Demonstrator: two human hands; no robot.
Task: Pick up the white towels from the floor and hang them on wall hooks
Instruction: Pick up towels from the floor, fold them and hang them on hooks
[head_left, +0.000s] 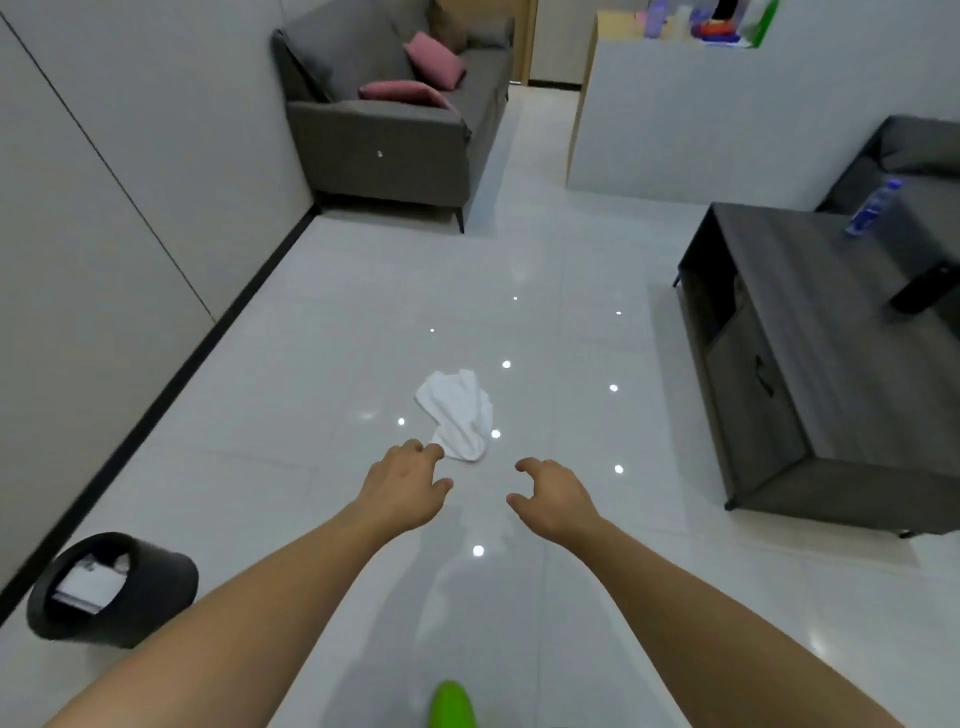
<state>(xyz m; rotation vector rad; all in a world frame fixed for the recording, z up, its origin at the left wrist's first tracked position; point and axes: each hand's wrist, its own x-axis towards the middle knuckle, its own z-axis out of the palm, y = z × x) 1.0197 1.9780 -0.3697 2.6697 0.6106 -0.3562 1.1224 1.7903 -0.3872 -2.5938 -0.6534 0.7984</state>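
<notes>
A crumpled white towel (460, 413) lies on the glossy pale tiled floor (311, 364) in the middle of the room, spotted around with small reflections of ceiling lights. Both bare arms of the person reach forward and down toward it. The left hand (408, 480) is held palm down with its fingers loosely curled and holding nothing; its fingertips (434, 451) show right at the near edge of the towel, though whether they touch the cloth cannot be told. The right hand (553, 496) hovers just to the right of the towel's near end, apart from it, fingers also loosely bent and spread, gripping nothing. Near the left wall a black waste bin (111, 590) stands on the floor with white paper inside. At the far end by the same wall is a grey sofa (384, 130) carrying two pink cushions (434, 60). To the right stands a dark grey coffee table, the worktop (810, 332), with a blue-labelled bottle (875, 207) and a black remote-like object (924, 288) on it. Behind it a white partition counter (701, 114) bears a blurred group of coloured bottles (706, 21). A bright green shape (451, 705), perhaps a shoe tip, shows at the bottom edge.
</notes>
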